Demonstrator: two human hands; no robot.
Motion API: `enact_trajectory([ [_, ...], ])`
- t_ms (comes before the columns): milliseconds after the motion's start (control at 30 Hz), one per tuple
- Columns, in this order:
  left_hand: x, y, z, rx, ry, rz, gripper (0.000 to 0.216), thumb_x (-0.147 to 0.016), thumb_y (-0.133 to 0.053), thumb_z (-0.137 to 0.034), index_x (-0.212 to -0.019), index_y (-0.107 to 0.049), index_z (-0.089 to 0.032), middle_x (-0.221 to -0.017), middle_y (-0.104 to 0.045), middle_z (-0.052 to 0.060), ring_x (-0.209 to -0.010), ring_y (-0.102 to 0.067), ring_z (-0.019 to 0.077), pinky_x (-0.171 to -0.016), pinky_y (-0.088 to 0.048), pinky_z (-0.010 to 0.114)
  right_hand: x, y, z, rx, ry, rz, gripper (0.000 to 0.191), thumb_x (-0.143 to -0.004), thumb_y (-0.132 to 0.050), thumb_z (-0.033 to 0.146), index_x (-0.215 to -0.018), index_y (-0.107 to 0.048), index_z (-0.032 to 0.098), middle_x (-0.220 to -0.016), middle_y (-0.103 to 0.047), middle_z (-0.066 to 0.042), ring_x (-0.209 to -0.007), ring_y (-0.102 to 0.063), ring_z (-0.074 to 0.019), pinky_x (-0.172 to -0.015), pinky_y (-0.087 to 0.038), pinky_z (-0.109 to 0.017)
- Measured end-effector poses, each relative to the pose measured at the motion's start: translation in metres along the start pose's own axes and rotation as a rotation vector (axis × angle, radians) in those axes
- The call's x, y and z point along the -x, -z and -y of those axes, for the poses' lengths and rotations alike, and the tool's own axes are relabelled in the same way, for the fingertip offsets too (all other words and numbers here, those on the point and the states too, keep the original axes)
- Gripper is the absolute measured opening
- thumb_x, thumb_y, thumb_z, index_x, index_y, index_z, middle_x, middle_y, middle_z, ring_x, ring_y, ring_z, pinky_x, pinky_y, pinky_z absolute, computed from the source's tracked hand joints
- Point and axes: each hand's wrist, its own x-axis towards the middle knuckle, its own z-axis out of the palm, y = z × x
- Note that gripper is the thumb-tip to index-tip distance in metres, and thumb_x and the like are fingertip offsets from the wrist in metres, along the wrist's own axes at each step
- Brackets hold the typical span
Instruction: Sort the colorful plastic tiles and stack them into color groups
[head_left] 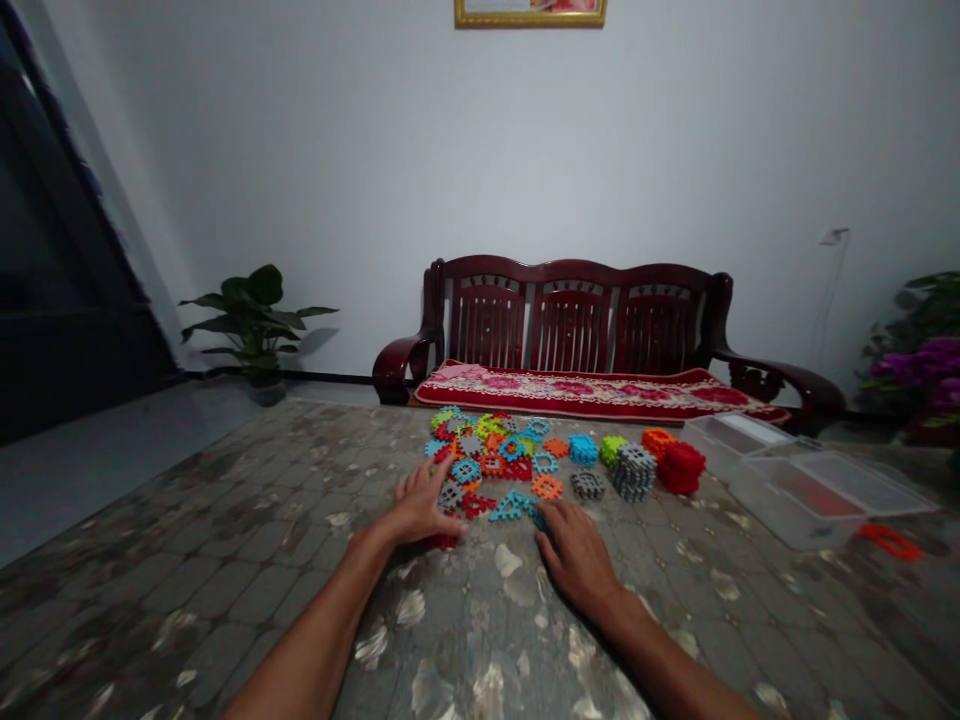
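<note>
A heap of flat interlocking plastic pieces (495, 455) in blue, red, orange, green and grey lies on the table (225, 560). To its right stand assembled cubes: blue (583, 449), green (612, 449), grey (634, 471), orange (658, 440) and red (681, 467). My left hand (424, 503) rests at the heap's near left edge, fingers spread over the pieces, with a red piece (444, 542) under the thumb. My right hand (574, 553) lies flat on the table, its fingertips touching a blue piece (538, 520).
A clear plastic box (814, 493) and its lid (724, 438) sit on the table at the right, with an orange piece (891, 541) beside them. Behind the table stand a dark wooden bench (585, 340) and potted plants (255, 315).
</note>
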Motion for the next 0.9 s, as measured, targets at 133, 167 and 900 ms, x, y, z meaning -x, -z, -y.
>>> enact_trajectory([
  [133, 0.018, -0.006, -0.013, -0.113, 0.054, 0.127, 0.118, -0.062, -0.081, -0.057, -0.164, -0.032, -0.022, -0.170, -0.024, 0.025, -0.157, -0.017, 0.0461, -0.121, -0.015, 0.065, -0.001, 0.003, 0.004, -0.001, 0.009, 0.043, 0.030, -0.093, -0.054, 0.018, -0.119, -0.069, 0.023, -0.122, -0.069, -0.010, -0.112, -0.063, -0.0263, -0.098, -0.050, -0.040],
  [167, 0.021, -0.009, -0.013, -0.117, 0.050, 0.106, 0.110, -0.069, -0.077, -0.056, -0.164, -0.032, -0.022, -0.170, -0.024, 0.025, -0.157, -0.019, 0.0438, -0.122, -0.016, 0.063, -0.002, 0.003, 0.004, -0.002, 0.010, 0.047, 0.030, -0.093, -0.054, 0.017, -0.118, -0.069, 0.023, -0.121, -0.069, -0.010, -0.111, -0.063, -0.0264, -0.098, -0.050, -0.039],
  [900, 0.006, -0.053, -0.085, -0.191, -0.514, 0.033, 0.060, -0.098, -0.052, -0.041, -0.157, -0.045, -0.035, -0.167, -0.039, 0.008, -0.156, -0.024, 0.0341, -0.124, -0.016, 0.064, -0.008, -0.004, -0.015, -0.297, -0.214, -0.267, 0.036, -0.086, -0.046, 0.019, -0.113, -0.070, 0.021, -0.113, -0.073, -0.010, -0.107, -0.067, -0.0258, -0.096, -0.053, -0.042],
])
